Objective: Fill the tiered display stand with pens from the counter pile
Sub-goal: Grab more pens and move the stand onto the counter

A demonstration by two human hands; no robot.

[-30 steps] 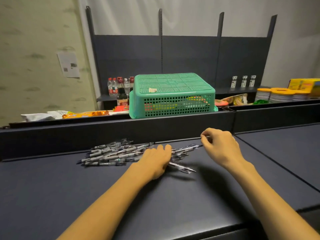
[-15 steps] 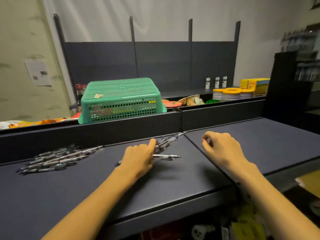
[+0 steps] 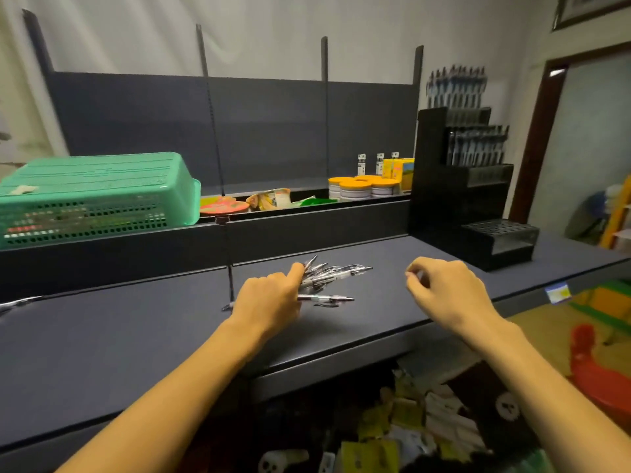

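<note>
Left grip on clear pens

I see two bare forearms reaching in from the bottom edge of my head view, with no sleeves anywhere along their visible length. My left hand and right hand wear no gloves, and I can make out no rings, watch or wristband. The wrists are slim, the fingers short-nailed as far as the blur allows.
</note>
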